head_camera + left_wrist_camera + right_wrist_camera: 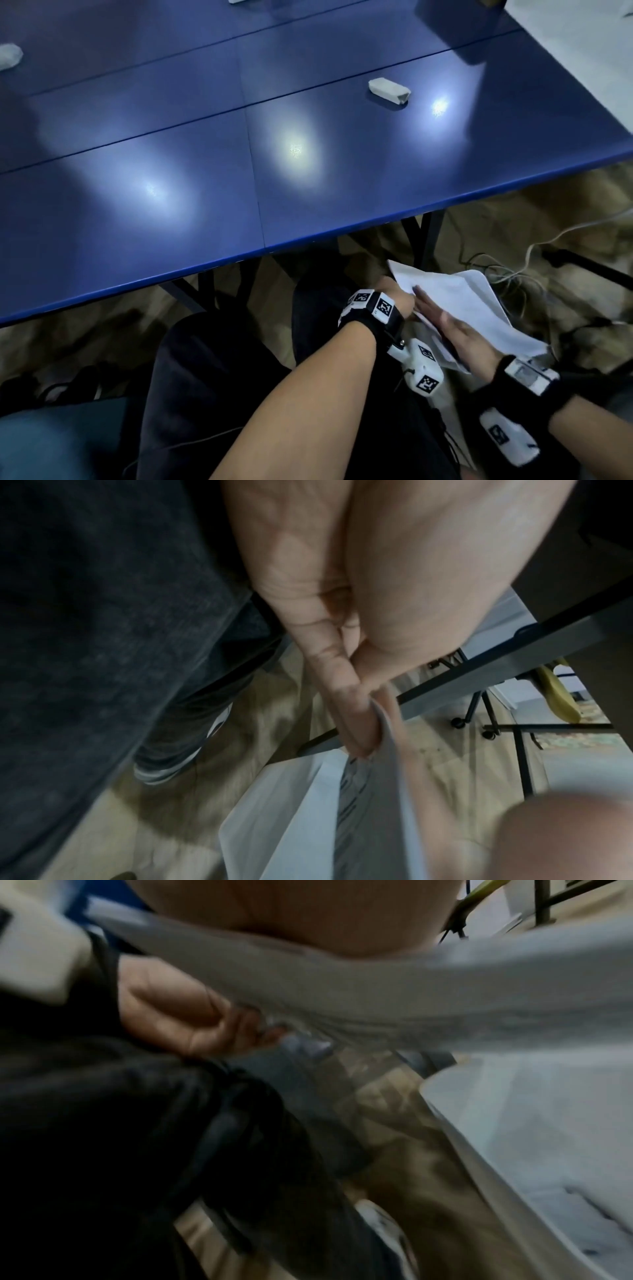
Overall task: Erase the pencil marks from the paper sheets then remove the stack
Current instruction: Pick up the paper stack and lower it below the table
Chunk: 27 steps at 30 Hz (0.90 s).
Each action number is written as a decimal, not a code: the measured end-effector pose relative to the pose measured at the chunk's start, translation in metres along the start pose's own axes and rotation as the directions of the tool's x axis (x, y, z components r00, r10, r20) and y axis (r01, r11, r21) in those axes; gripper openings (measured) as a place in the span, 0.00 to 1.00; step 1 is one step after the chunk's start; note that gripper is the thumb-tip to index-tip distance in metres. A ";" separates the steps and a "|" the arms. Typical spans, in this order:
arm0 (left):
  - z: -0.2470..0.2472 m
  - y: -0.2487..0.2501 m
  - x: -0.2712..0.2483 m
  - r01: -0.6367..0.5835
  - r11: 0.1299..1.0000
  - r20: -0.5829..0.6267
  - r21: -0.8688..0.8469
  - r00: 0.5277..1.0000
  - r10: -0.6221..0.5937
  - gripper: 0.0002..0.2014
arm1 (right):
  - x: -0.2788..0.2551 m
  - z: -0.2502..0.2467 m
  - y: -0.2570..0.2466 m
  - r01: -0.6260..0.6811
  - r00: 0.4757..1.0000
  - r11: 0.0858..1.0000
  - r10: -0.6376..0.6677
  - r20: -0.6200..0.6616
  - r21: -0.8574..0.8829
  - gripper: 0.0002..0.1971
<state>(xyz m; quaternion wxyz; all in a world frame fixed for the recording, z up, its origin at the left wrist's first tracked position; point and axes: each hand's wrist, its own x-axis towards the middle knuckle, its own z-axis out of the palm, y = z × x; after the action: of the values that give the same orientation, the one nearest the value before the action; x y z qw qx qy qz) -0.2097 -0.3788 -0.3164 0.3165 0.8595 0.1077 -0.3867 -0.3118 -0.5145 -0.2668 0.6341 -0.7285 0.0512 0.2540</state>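
The stack of white paper sheets [479,308] is off the blue table [171,205], held below its front edge to the right of my lap. My left hand [397,299] pinches the stack's near-left edge; in the left wrist view its fingertips [359,723] close on the sheets [387,791]. My right hand [452,330] lies on top of the stack with straight fingers. In the right wrist view the stack [377,993] bends under my palm. A white eraser [388,89] lies on the table at the far right.
A pale bin or bag [531,1123] sits low, just right of my dark trouser leg [222,377]. Cables [513,253] run over the floor under the table's right end. Another whitish lump [10,58] lies at the table's far left.
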 end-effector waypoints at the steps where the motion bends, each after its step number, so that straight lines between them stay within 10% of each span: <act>1: 0.002 -0.003 0.004 -0.022 0.999 0.017 0.024 1.000 0.021 0.16 | -0.002 0.001 0.010 -0.055 0.998 0.998 0.054 -0.023 -0.032 0.39; 8: 0.034 -0.024 0.069 0.089 0.992 0.014 0.088 0.996 -0.091 0.28 | 0.011 -0.070 0.104 -0.515 0.844 0.761 0.531 -0.078 -0.395 0.62; 11: 0.053 -0.031 0.092 0.110 0.989 0.047 0.095 0.992 -0.115 0.28 | 0.025 -0.074 0.054 -0.387 0.922 0.753 0.335 -0.197 -0.532 0.41; 15: 0.011 0.005 0.010 0.017 0.999 0.016 0.041 1.000 -0.018 0.16 | 0.033 -0.026 -0.005 0.029 0.996 0.998 -0.034 -0.087 -0.056 0.30; 20: -0.022 0.027 -0.047 -0.034 0.997 0.041 -0.069 0.998 0.037 0.13 | 0.040 -0.009 0.025 -0.237 0.960 0.971 0.227 -0.162 -0.040 0.49; 23: -0.029 0.025 -0.047 -0.050 0.998 0.075 -0.027 0.996 0.052 0.11 | 0.040 -0.033 0.050 -0.567 0.816 0.819 0.544 -0.197 -0.085 0.48; 27: -0.034 0.022 -0.042 -0.045 0.997 0.063 0.063 0.997 0.041 0.10 | 0.032 -0.053 0.024 -0.552 0.815 0.798 0.456 -0.356 -0.242 0.56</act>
<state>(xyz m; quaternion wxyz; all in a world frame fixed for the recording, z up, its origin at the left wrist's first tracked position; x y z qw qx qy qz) -0.2082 -0.3721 -0.2578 0.3001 0.8589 0.0669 -0.4096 -0.2778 -0.5621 -0.2989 0.3954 -0.8127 0.2904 0.3143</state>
